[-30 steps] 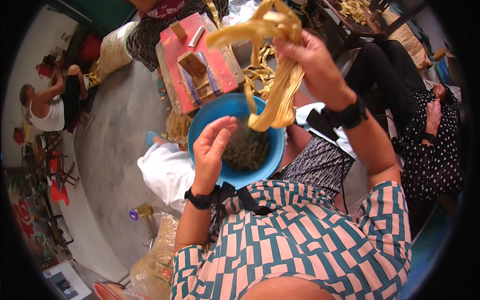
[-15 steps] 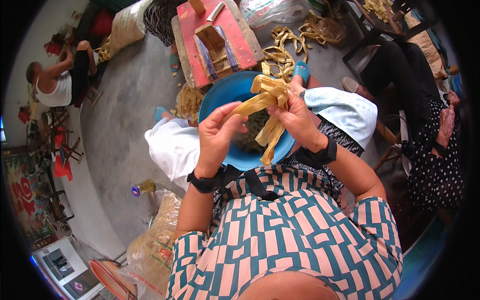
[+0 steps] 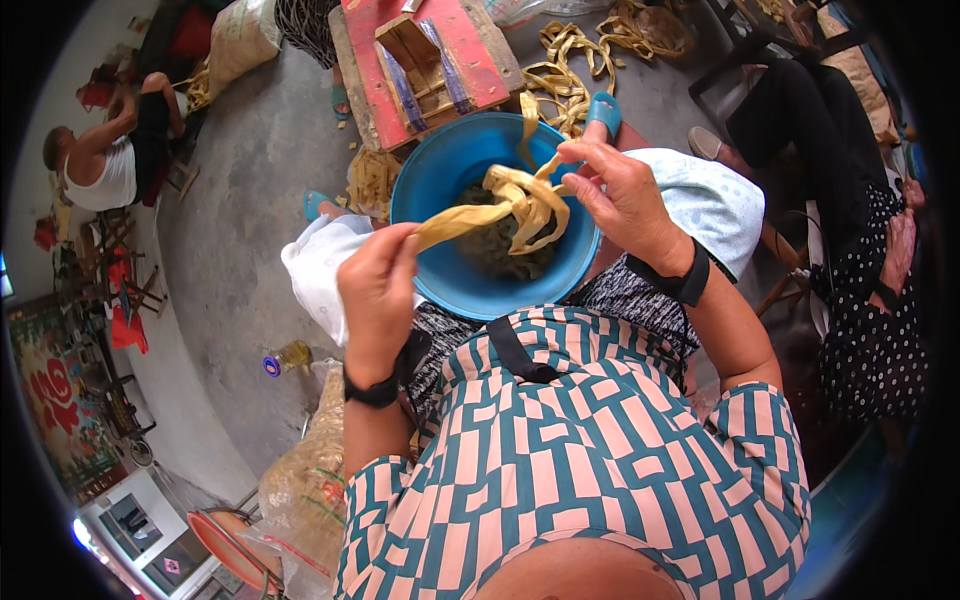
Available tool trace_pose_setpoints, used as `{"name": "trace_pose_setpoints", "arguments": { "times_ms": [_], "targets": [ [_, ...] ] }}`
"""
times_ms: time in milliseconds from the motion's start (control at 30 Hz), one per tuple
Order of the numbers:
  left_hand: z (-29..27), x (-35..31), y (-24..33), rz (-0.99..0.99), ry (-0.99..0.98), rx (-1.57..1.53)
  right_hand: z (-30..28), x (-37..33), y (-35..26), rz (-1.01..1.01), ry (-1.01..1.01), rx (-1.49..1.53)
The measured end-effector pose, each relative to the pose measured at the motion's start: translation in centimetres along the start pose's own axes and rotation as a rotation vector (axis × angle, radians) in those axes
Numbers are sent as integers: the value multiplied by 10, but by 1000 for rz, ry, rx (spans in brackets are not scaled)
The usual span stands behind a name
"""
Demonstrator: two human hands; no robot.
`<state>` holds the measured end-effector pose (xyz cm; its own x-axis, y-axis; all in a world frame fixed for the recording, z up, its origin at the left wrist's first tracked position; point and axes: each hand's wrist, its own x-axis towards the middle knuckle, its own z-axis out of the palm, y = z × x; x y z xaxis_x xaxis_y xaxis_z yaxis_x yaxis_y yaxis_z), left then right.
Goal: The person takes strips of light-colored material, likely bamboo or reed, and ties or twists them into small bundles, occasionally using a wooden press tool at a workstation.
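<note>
My left hand (image 3: pixel 375 295) pinches one end of a long, flat yellow strip (image 3: pixel 460 221) between thumb and fingers. Loops of the strip form a loose knot over a blue basin (image 3: pixel 425 270) between my knees. At the other side, my right hand (image 3: pixel 628 200) grips the strip with thumb and forefinger, its other fingers curled. Greyish-green pieces (image 3: pixel 497 258), too dim to name, lie in the bottom of the basin. One tail of the strip hangs by the basin's far rim.
Beyond the basin stands a red board (image 3: pixel 365 35) bearing a wooden frame (image 3: pixel 412 50). Yellow strips (image 3: pixel 565 75) lie on the floor. A jar (image 3: pixel 290 358) and a plastic sack (image 3: pixel 305 475) are at left. People sit at far left and right.
My hands have moved apart, the left toward me and the right away from the bundle. The bunched strip is now looped and stretched between them. The view has shifted slightly.
</note>
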<state>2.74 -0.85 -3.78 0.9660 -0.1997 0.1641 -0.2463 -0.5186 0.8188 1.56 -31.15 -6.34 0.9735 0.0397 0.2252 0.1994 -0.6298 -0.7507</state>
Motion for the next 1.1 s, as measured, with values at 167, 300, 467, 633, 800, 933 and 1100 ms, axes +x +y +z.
{"name": "trace_pose_setpoints", "arguments": {
  "times_ms": [167, 300, 467, 633, 800, 933, 1100],
  "targets": [
    [-40, -21, 25, -107, -45, -123, 9, 10, 4, -219, 107, -306],
    [-34, -32, 24, -71, -94, -142, 49, 27, 37, -36, -151, -635],
    [-20, -37, 9, -93, -84, -40, 61, 25, 79, -101, 23, -794],
    [16, -44, -20, -34, -224, 97, 48, 19, 95, -147, -95, -881],
    [52, -47, -45, 79, -345, 263, 10, 30, 64, -101, 92, -484],
    [51, -34, -37, 137, -353, 341, -45, 34, 13, 120, -7, 475],
    [33, -19, -23, -1, -242, -120, -70, 31, -43, 148, -165, 830]
  ]
}}
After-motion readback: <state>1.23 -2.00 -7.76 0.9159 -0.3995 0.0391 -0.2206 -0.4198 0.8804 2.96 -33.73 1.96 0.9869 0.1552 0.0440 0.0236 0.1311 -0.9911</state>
